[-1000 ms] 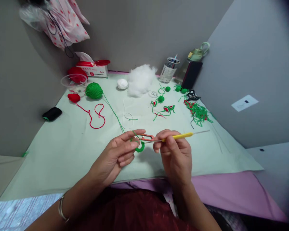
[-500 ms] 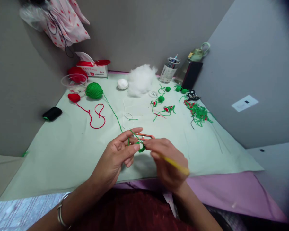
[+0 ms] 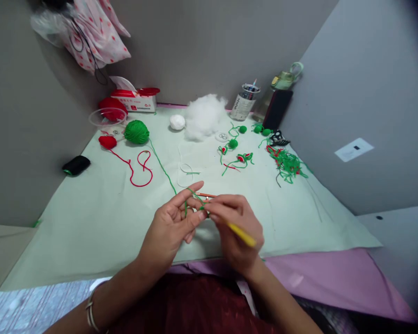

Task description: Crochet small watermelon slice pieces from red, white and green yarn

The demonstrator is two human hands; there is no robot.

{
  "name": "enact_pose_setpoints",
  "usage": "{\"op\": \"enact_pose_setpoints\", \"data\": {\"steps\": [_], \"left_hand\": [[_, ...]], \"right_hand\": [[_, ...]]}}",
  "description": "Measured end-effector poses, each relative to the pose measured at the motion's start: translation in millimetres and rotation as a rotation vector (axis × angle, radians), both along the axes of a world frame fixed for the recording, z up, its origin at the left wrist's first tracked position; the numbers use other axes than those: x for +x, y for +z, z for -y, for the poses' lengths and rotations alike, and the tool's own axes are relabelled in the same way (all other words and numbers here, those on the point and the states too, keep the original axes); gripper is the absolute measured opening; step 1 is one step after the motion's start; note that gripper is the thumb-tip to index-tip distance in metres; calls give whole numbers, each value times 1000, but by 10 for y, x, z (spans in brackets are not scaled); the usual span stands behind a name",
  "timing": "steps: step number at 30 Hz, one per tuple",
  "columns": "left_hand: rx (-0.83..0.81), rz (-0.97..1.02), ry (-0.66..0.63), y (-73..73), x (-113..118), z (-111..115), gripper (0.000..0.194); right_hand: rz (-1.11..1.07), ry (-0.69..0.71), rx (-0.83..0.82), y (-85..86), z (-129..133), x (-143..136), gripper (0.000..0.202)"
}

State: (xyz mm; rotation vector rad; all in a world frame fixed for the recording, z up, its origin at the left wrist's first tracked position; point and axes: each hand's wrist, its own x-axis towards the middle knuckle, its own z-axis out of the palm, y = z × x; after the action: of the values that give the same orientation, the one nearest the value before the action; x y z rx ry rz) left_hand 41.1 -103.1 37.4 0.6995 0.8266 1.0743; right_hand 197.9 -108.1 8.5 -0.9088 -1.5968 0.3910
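My left hand pinches a small piece of green crochet work between thumb and fingers, its index finger raised with green yarn running over it. That strand leads back to a green yarn ball. In my right hand is a crochet hook with a yellow handle, gripped like a pen, its tip hidden at the green piece. Both hands meet over the table, and the right fingers cover much of the work. Just behind them lies an orange-framed object, partly hidden.
Beyond the hands lie white stuffing, a white ball, a red yarn ball and black thread. To the right are small green balls, a heap of yarn scraps, a pen jar, a phone and a bottle.
My right hand has moved left, closer to my left hand, bringing the hook with it. The green loop that showed between the hands is now mostly covered.
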Motion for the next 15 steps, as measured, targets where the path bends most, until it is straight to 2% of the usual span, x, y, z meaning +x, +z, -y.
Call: {"op": "enact_pose_setpoints", "data": {"steps": [2,3,4,6,10,12,15], "left_hand": [[-51,64,-40,1,0,-3,50],[-86,102,-77,5,-11,-15,46],[-117,135,-110,11,-28,-32,41],[-149,171,-138,29,-71,-71,34],[-126,153,-104,58,-108,-99,21],[-88,129,-127,55,-86,-78,23],[-28,94,-148,35,-50,-47,31]], "right_hand": [[141,-74,166,-45,23,-16,41],[143,-75,187,-48,26,-15,43],[98,-60,161,-36,24,-9,40],[-91,4,6,24,4,16,29],[-505,124,-274,148,-46,54,19],[-515,182,-302,163,-50,45,18],[-375,230,-263,149,-39,23,14]]}}
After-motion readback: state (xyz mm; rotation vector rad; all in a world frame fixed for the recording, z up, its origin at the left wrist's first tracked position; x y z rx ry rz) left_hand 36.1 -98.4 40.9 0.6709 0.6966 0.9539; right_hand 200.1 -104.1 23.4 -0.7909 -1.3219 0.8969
